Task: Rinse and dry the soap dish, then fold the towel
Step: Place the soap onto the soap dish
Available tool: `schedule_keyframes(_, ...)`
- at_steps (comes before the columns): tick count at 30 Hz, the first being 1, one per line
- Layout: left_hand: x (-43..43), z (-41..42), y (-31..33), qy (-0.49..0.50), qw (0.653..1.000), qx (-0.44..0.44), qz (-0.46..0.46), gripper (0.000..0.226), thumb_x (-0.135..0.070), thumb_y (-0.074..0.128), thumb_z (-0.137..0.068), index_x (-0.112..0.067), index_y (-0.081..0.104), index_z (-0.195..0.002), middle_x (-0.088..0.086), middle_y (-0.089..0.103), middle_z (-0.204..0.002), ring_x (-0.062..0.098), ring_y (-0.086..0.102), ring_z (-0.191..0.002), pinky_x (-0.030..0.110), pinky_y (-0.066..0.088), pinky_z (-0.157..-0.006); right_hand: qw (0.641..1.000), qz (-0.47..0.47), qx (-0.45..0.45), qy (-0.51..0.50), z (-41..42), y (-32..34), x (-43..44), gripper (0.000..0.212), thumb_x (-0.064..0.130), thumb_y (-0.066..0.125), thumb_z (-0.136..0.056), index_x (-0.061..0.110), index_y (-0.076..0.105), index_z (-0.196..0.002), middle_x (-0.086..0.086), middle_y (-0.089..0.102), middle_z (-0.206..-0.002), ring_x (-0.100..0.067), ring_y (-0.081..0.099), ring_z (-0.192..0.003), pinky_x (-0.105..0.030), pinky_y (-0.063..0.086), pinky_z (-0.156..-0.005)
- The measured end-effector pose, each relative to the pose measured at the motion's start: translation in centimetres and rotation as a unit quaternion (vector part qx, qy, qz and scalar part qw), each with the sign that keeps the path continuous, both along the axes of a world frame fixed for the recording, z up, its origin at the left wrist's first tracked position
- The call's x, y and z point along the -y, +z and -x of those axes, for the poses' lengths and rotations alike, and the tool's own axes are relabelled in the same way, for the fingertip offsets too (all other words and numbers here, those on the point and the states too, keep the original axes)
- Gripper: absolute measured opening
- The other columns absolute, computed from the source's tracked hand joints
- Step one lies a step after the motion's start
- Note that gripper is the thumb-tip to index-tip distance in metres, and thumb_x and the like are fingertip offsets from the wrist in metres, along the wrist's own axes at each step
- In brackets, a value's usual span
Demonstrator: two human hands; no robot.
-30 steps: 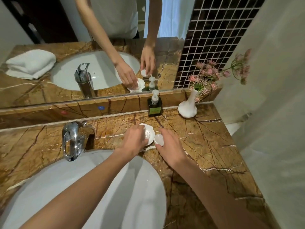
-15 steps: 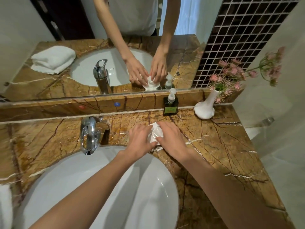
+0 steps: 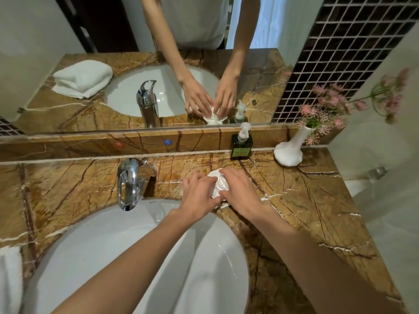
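Both forearms reach over the white sink [image 3: 95,241] to the marble counter [image 3: 301,200] behind it. The left hand [image 3: 199,196] and right hand [image 3: 241,193], palms down, fingers curled, jointly grip the white soap dish [image 3: 219,183] on the counter, below the soap dispenser [image 3: 241,145].

A brown veined marble worktop [image 3: 294,200] was seen, with a white basin [image 3: 113,257] set into it. On it stood a chrome tap [image 3: 128,184], a dark soap dispenser [image 3: 241,145], a white vase [image 3: 289,150], a white soap dish [image 3: 218,183] and, at the left edge, a white towel [image 3: 9,279].
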State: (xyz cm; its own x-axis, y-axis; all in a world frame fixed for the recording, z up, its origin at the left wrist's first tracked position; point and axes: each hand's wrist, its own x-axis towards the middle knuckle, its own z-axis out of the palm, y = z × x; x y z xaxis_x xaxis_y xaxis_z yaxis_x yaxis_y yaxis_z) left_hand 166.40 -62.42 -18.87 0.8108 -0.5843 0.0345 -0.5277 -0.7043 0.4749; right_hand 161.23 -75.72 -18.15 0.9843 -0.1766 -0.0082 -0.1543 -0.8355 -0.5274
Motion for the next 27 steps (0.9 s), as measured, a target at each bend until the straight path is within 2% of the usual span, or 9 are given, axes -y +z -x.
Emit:
schedule_keyframes(7,0.0,0.2,0.1,-0.002,1.0,0.007,-0.01,0.038,-0.04,0.064,-0.075,-0.013,0.064,-0.102,-0.002,0.065,-0.096,0.017,0.039,-0.101,0.033,0.011,-0.068,1.0,-0.012,-0.009,0.006,-0.1,0.1,0.0,0.051,0.01,0.071,-0.08,0.015,0.051,-0.127,-0.004,0.055,-0.129,-0.022,0.045,-0.12,-0.034,0.038,-0.098)
schedule_keyframes(17,-0.3,0.3,0.0,0.002,1.0,-0.016,-0.007,0.049,-0.039,0.065,-0.072,-0.018,0.061,-0.115,-0.001,0.064,-0.103,0.02,0.041,-0.109,0.032,0.01,-0.07,1.0,0.008,-0.018,0.013,-0.3,-0.2,-0.1,0.045,0.007,0.068,-0.08,0.016,0.055,-0.122,-0.006,0.058,-0.122,-0.023,0.047,-0.111,-0.034,0.04,-0.09)
schedule_keyframes(20,-0.4,0.4,0.3,0.003,0.999,-0.043,0.02,0.051,-0.033,0.064,-0.069,-0.02,0.06,-0.118,-0.004,0.061,-0.1,0.019,0.041,-0.109,0.029,0.011,-0.072,1.0,-0.006,-0.026,0.013,-0.5,-0.2,-0.2,0.047,0.008,0.068,-0.079,0.017,0.054,-0.123,-0.006,0.059,-0.122,-0.024,0.048,-0.112,-0.033,0.04,-0.088)
schedule_keyframes(23,-0.8,0.1,0.6,0.016,0.993,-0.09,0.073,0.054,-0.03,0.057,-0.068,-0.025,0.057,-0.122,-0.004,0.061,-0.104,0.018,0.042,-0.109,0.03,0.016,-0.078,0.991,-0.117,-0.024,-0.064,-0.6,0.0,-0.6,0.051,0.012,0.069,-0.075,0.018,0.057,-0.124,-0.003,0.062,-0.116,-0.019,0.055,-0.104,-0.028,0.045,-0.082)
schedule_keyframes(25,-0.9,-0.3,0.8,0.02,0.989,-0.11,0.1,0.055,-0.033,0.061,-0.071,-0.026,0.053,-0.126,-0.002,0.062,-0.116,0.019,0.045,-0.113,0.034,0.025,-0.088,0.956,-0.252,-0.047,-0.145,-0.7,0.5,-0.8,0.047,0.016,0.071,-0.075,0.02,0.06,-0.12,0.001,0.067,-0.106,-0.014,0.062,-0.093,-0.031,0.055,-0.077)
schedule_keyframes(27,-0.5,-0.5,1.1,0.017,0.987,-0.121,0.108,0.059,-0.042,0.067,-0.07,-0.023,0.054,-0.125,-0.002,0.063,-0.119,0.018,0.049,-0.11,0.037,0.034,-0.091,0.917,-0.347,-0.073,-0.184,-1.1,0.8,-0.8,0.034,0.019,0.071,-0.077,0.02,0.065,-0.11,0.0,0.07,-0.096,-0.013,0.067,-0.084,-0.034,0.059,-0.072)
